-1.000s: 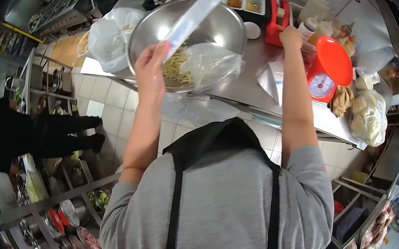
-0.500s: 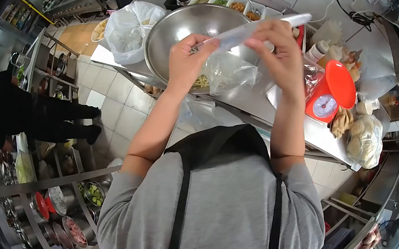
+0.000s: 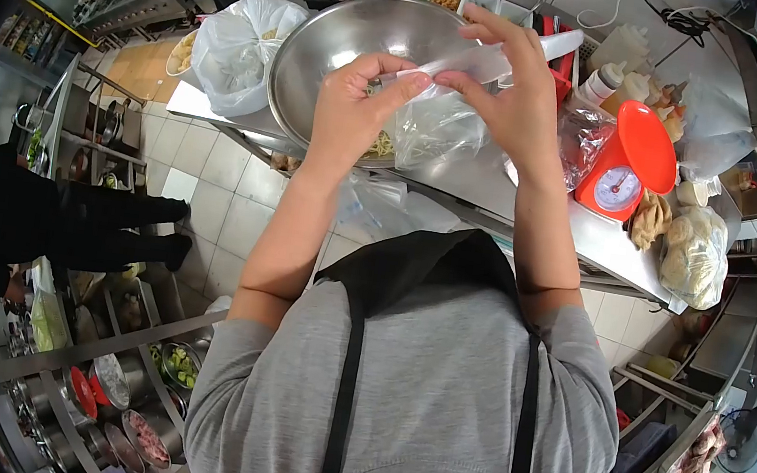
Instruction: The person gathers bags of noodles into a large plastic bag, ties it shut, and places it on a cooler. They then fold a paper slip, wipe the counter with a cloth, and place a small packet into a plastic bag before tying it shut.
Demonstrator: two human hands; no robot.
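A clear plastic bag hangs between my two hands, over the near side of a large steel mixing bowl. My left hand pinches the gathered neck of the bag between thumb and fingers. Close beside it, my right hand grips the neck with thumb and fingertip, and the bag's loose whitish end sticks out past it to the right. Pale noodle-like strands show at the bowl's near edge, partly hidden by my left hand and the bag.
A white plastic bag stands left of the bowl. Small food trays line the back. To the right are a red scale, squeeze bottles and a wrapped bundle. A person in black stands at left; another is at the back.
My hands have come closer together along the bag's neck. The whitish end is now bunched between them, with its tip still pointing right. The view has shifted slightly.
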